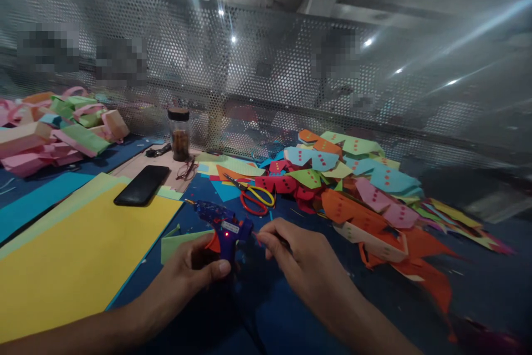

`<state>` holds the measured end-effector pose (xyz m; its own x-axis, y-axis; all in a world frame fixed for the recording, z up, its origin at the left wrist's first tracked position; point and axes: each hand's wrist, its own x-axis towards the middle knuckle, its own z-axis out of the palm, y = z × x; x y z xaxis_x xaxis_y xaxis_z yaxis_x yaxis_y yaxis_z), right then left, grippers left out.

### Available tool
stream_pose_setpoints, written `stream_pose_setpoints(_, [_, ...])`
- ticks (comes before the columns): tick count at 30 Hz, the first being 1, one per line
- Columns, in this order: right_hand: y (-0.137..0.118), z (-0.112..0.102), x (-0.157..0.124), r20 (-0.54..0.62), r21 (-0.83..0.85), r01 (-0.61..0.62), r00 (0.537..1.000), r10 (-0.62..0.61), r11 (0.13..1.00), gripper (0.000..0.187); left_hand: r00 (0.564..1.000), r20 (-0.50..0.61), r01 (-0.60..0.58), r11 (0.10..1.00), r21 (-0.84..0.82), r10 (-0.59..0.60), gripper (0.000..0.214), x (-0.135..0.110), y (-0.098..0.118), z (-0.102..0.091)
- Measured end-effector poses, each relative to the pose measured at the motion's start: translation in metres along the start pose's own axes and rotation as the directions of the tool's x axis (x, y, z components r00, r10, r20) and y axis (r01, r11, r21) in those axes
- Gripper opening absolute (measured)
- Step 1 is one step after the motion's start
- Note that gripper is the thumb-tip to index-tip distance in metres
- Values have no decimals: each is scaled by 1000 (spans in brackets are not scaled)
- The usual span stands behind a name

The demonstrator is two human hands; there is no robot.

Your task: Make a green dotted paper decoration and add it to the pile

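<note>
Gripping the blue glue gun [226, 226] by its handle, the left hand [192, 267] curls its fingers round it, nozzle pointing off to the left, a red light glowing on the side! Just behind the gun, the right hand [300, 250] has thumb and forefinger pinching a thin reddish piece [256, 236] at the rear end, its exact form too small to tell. Beyond both hands lie scissors [243, 188]; left of the left hand, a yellow sheet [91, 250] with a phone [142, 185] on it; right of the right hand, colourful paper shapes [366, 216] heap the counter [282, 310].
</note>
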<state>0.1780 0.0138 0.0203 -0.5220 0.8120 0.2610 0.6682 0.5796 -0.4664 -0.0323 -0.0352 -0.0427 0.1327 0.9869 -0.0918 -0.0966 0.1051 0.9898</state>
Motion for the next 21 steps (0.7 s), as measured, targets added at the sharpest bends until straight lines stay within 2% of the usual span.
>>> stream_pose_setpoints(6, [-2,-1,2,28,51,-38,999,36,998,26,1000,15,7,999,-47,-6,31,2,2,0])
stream_pose_setpoints(10, [0,1,3,9,96,-68,998,67,993,10,1000,-1,4,999,-44,-4,32,3,2,-1])
stream_pose_setpoints(13, [1,2,2,-42,97,-81,995,86,992,8,1000,-23,-11,999,-32,11,34,2,1,-1])
stream_pose_setpoints(15, [2,3,1,-59,84,-69,996,74,994,5,1000,-26,-18,999,-33,17,33,2,1,-1])
stream_pose_setpoints(21, [1,0,0,-50,87,-31,998,35,996,10,1000,15,-18,998,-56,19,32,1,1,1])
